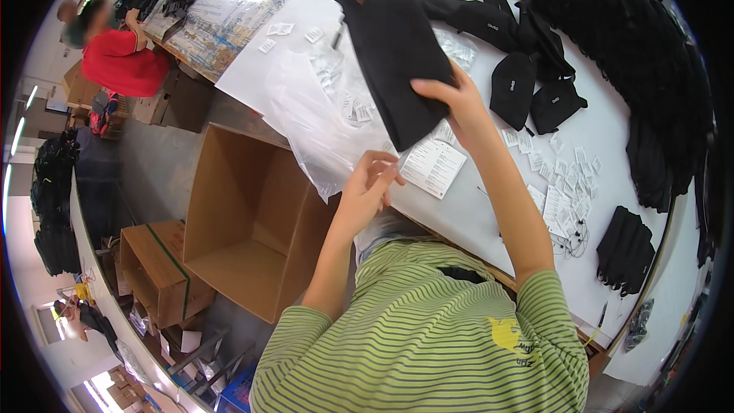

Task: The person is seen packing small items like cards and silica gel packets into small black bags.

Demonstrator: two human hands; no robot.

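My right hand (pixel 457 99) grips the lower side of a flat black fabric pouch (pixel 394 53), thumb on its face and fingers behind it. A short strap end sticks out at the pouch's far left corner. The pouch is held tilted above the white table (pixel 466 214). My left hand (pixel 371 183) is just below the pouch's near end, apart from it, with loosely bent fingers spread and nothing visible in them. On the table beyond my right forearm lie black pouches (pixel 512 90) with small white marks. A white printed card (pixel 433 167) lies beneath the held pouch.
Small white tags (pixel 569 180) are scattered at the right, and clear plastic bags (pixel 294 107) at the left. Black goods are heaped (pixel 612 46) along the far right. An open cardboard box (pixel 252 222) stands left of the table. A person in red (pixel 126 61) works farther off.
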